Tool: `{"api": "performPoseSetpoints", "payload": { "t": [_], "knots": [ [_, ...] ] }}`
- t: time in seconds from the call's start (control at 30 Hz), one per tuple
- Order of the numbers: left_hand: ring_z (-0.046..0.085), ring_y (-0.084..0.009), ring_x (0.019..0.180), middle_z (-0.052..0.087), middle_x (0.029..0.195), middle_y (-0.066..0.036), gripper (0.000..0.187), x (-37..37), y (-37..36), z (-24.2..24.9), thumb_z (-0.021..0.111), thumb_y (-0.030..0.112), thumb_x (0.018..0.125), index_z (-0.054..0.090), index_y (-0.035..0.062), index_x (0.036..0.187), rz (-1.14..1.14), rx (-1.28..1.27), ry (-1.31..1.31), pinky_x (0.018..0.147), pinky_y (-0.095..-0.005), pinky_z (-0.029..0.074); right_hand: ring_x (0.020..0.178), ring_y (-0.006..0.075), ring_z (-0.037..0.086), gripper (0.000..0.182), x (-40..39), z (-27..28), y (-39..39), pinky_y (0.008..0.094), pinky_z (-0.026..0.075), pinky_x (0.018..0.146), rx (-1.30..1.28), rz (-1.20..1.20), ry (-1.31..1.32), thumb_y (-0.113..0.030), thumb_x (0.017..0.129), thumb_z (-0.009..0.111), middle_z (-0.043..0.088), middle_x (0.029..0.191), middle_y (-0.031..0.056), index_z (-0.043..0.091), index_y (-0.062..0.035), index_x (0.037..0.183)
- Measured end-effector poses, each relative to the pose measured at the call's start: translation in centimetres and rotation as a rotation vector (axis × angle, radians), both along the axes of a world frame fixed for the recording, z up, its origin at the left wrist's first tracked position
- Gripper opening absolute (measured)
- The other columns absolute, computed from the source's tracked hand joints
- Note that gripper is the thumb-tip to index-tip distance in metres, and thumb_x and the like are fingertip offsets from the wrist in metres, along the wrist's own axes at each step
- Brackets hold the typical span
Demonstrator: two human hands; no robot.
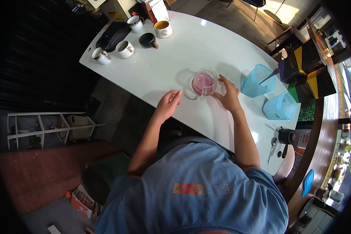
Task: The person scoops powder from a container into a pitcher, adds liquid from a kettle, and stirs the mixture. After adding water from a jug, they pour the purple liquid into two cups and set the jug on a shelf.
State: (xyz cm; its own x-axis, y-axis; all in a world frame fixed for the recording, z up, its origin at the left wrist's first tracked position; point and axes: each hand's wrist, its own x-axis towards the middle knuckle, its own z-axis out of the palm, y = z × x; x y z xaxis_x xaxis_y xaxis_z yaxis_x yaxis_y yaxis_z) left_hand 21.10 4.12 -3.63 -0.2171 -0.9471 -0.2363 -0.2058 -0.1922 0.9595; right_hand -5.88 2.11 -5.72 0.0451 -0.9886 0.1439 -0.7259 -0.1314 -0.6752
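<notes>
A clear glass jug [204, 82] with pink liquid in it stands upright on the white table, its handle toward me. My right hand [228, 95] is just to its right, thumb and fingers spread apart, with the thumb tip close to the jug's side. Left of the jug, near the table's front edge, my left hand [169, 104] hovers with its fingers curled in and the thumb against them. Nothing shows in it.
Two light-blue plastic containers [280, 107] stand to the right, one holding a spoon [270, 75]. Several mugs [124, 49] and a black tray [112, 36] sit at the far left. Near the right end lie a metal spoon [272, 150] and a dark pot [287, 135]. Boxes [306, 64] stand beyond.
</notes>
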Motion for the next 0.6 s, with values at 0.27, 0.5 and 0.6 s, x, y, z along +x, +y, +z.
{"api": "performPoseSetpoints", "payload": {
  "t": [0.27,0.5,0.6],
  "knots": [
    [0.054,-0.0097,0.077,0.057,0.087,-0.001,0.038,1.4,-0.2,0.7,0.047,0.04,0.097,0.06,0.0047,0.104,0.097,0.012,-0.002,0.071,-0.0253,0.044,0.074,0.0244,0.063,0.031,0.7,-1.2,0.7,0.0329,0.048,0.069,-0.215,-0.234,-0.28,-0.015,0.084,0.066,0.065,0.101,0.014,0.06,-0.0016,0.111],
    [0.055,-0.0092,0.078,0.057,0.086,-0.001,0.037,1.1,-1.6,0.9,0.045,0.038,0.098,0.06,0.0053,0.103,0.028,0.018,0.019,0.072,-0.0252,0.044,0.072,0.0215,0.06,0.042,4.6,2.7,3.1,0.0325,0.051,0.067,-0.257,-0.134,-0.238,-0.021,0.074,0.076,0.062,0.1,0.0134,0.06,-0.0014,0.108],
    [0.054,-0.0091,0.078,0.057,0.086,-0.001,0.037,1.1,-2.2,0.7,0.045,0.039,0.098,0.06,0.0051,0.103,-0.021,0.035,0.004,0.072,-0.0248,0.044,0.075,0.0194,0.059,0.046,4.6,1.5,2.9,0.0311,0.049,0.066,-0.235,-0.163,-0.244,-0.018,0.072,0.078,0.061,0.102,0.0117,0.059,-0.0024,0.111]
  ]
}}
